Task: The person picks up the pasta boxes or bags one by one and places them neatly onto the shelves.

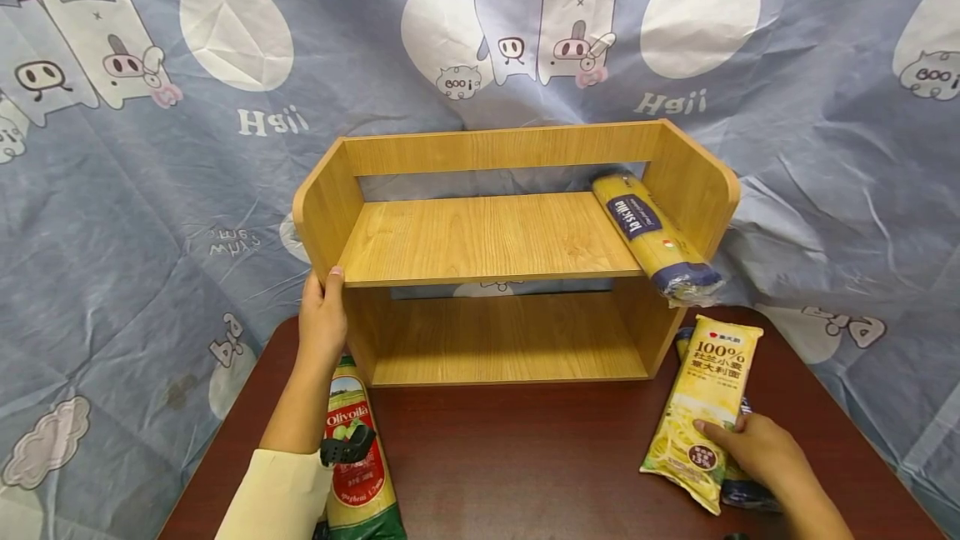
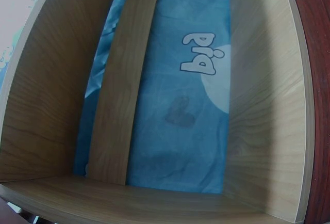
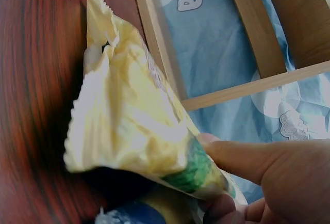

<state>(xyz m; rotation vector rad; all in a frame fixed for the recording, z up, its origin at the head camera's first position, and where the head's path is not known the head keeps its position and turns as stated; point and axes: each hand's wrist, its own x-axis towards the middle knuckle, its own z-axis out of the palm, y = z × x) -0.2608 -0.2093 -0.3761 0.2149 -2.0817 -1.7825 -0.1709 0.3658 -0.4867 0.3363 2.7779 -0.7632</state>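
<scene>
A two-tier wooden shelf (image 1: 480,240) stands on the table. My left hand (image 1: 324,319) grips the lower front edge of its left side panel, thumb on the inner side. At the right, my right hand (image 1: 757,448) pinches a yellow pasta packet (image 1: 693,407) by its lower right edge, with the thumb on the printed face. In the right wrist view the packet's crimped end (image 3: 77,136) tilts above the table. Partly hidden beneath it is another pasta pack (image 1: 750,494) with dark blue ends. A yellow and blue spaghetti pack (image 1: 645,227) lies on the upper tier's right side, its end overhanging the front.
A red and green Olivoilà spaghetti pack (image 1: 356,457) lies left of the shelf's front, partly behind my left forearm. The dark reddish table (image 1: 517,457) extends before the shelf. A blue printed cloth (image 1: 480,32) hangs behind and at both sides.
</scene>
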